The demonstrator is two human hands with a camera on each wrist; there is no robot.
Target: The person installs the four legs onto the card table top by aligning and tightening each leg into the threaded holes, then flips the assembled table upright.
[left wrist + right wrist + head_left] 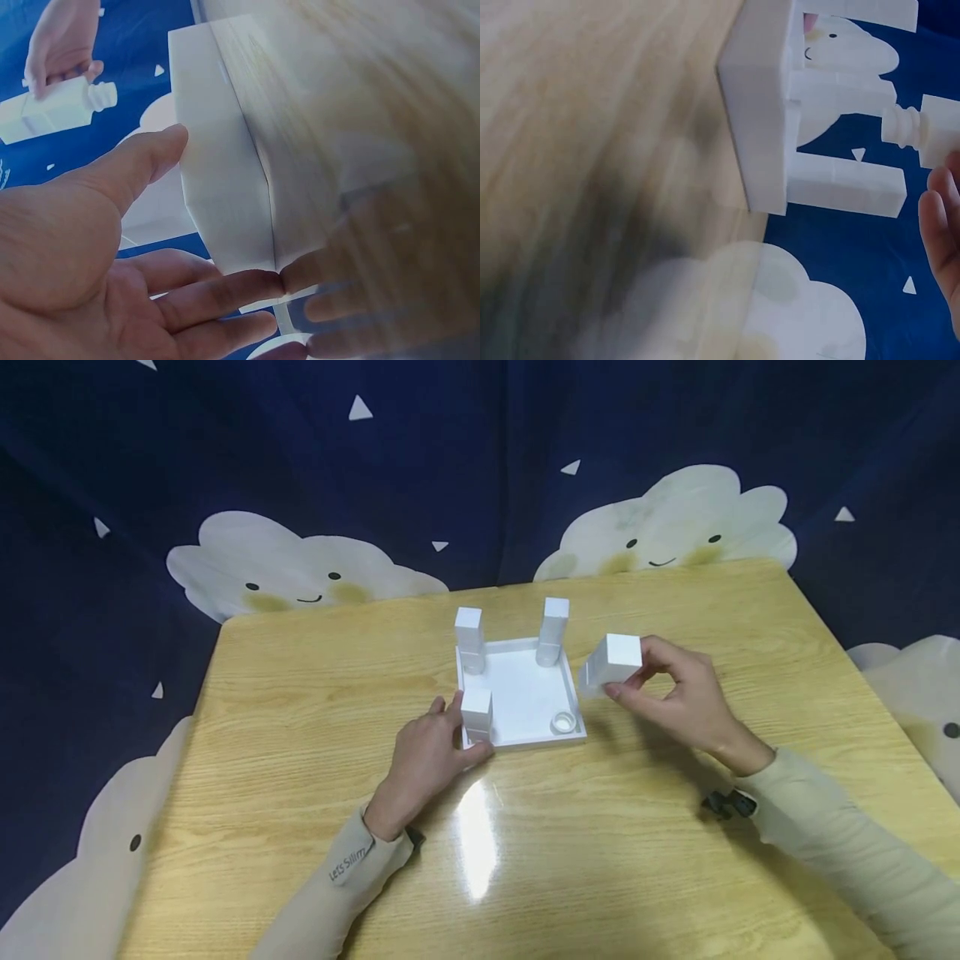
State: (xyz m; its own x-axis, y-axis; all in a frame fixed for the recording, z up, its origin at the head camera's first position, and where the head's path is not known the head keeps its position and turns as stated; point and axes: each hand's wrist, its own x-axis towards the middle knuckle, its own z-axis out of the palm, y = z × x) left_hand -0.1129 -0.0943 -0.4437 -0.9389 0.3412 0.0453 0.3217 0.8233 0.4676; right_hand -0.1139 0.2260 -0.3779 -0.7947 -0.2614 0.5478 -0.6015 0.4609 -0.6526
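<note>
A white square panel with a raised rim (517, 693) lies on the table. White square legs stand upright at its back left (468, 631), back right (553, 627) and front left (477, 712) corners. At the front right corner is a round white socket (563, 722). My left hand (431, 752) holds the front left corner, thumb along the front edge and fingers at the left side. My right hand (678, 693) pinches a loose white leg (622, 653), raised just right of the panel. Its threaded end (901, 127) points down toward the table.
The wooden table (300, 710) reaches back to a dark blue curtain (420, 460) printed with clouds and triangles. A bright light reflection lies on the table in front of the panel. Small black devices (731, 804) sit at both wrists.
</note>
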